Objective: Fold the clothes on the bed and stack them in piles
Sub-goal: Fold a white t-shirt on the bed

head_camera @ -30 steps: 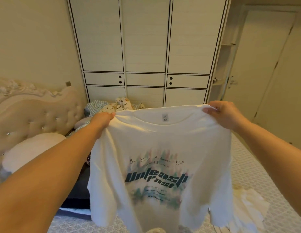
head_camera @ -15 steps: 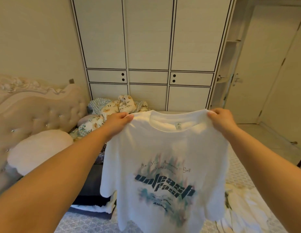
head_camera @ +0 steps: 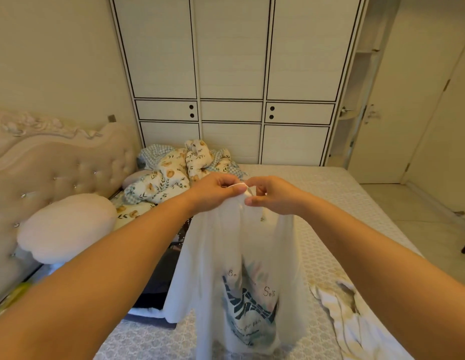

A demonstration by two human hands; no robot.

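White tee (head_camera: 241,258) hanging folded lengthwise over the bed (head_camera: 330,203), left hand (head_camera: 217,189) and right hand (head_camera: 271,194) meeting at its top, both pinching the cloth with curled fingers, another pale garment (head_camera: 348,323) lying crumpled just right, floral bedding (head_camera: 174,172) bunching by the headboard (head_camera: 57,162)

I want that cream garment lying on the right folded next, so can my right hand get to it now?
Probably not yet: the right hand is pinching the white T-shirt. Nothing covers the cream garment on the bed.
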